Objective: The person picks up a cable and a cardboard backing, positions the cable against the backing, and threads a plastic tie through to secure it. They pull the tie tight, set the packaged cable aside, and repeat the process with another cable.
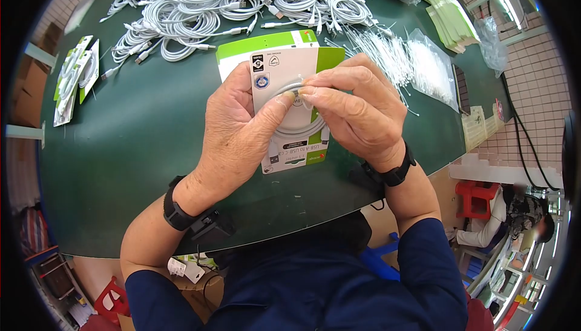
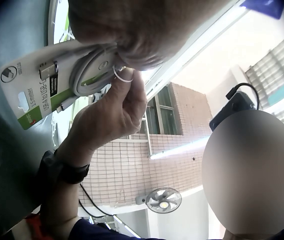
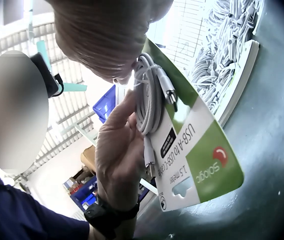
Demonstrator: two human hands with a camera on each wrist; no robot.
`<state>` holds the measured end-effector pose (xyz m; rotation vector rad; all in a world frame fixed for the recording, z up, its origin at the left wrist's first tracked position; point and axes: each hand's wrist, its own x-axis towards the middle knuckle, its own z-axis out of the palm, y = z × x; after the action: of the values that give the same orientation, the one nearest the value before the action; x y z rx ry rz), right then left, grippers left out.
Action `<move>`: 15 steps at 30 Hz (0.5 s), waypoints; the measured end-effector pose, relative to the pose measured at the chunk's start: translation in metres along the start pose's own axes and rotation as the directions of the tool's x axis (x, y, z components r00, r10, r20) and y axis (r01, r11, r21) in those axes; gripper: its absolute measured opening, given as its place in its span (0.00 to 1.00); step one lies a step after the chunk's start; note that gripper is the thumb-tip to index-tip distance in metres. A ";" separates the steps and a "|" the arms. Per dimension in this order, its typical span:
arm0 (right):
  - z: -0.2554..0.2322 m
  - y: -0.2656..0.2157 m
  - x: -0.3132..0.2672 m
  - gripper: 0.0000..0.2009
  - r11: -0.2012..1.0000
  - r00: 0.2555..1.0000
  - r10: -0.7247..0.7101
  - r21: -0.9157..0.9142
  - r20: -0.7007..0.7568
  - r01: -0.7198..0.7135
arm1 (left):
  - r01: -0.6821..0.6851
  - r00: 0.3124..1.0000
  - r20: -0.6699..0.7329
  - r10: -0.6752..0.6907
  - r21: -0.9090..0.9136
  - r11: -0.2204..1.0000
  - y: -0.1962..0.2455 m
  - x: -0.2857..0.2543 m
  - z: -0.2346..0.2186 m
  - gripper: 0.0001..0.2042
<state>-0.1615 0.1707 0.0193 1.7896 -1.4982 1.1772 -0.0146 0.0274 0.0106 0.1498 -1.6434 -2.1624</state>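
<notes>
- Gripping the card in our left hand, we have the thumb across its front by the coil.
- Our right hand pinches the thin white tie between thumb and forefinger.
- The coil lies against the card's printed face, both held above the table.
- Pulling the tie too hard could, we judge, crease the card or squeeze the coil out of shape.
- Should our left thumb slip, the coil could slide askew.
- A weak pinch could let the tie escape; our fingertips hide whether it is fastened.
- The metal plug could scuff the print if we let the coil twist.
</notes>
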 end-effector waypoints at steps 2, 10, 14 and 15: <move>0.001 0.003 0.001 0.16 1.000 1.000 0.015 0.003 -0.011 -0.015 | -0.013 1.000 -0.008 0.013 0.013 1.000 -0.001 -0.001 0.002 0.18; 0.002 0.002 0.004 0.16 0.997 0.997 0.072 0.039 0.005 -0.072 | -0.028 0.999 -0.028 0.029 0.034 0.999 -0.005 -0.002 0.003 0.17; 0.002 0.001 0.004 0.16 0.999 1.000 0.027 0.031 0.003 -0.027 | -0.041 0.999 -0.022 0.043 0.075 0.996 -0.004 -0.002 0.001 0.16; 0.001 0.001 0.003 0.17 0.999 1.000 0.029 0.034 0.010 -0.030 | -0.044 0.999 -0.022 0.046 0.055 0.998 -0.004 -0.002 0.002 0.16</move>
<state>-0.1620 0.1680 0.0216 1.8034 -1.5234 1.2176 -0.0143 0.0312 0.0075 0.1522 -1.6770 -2.0764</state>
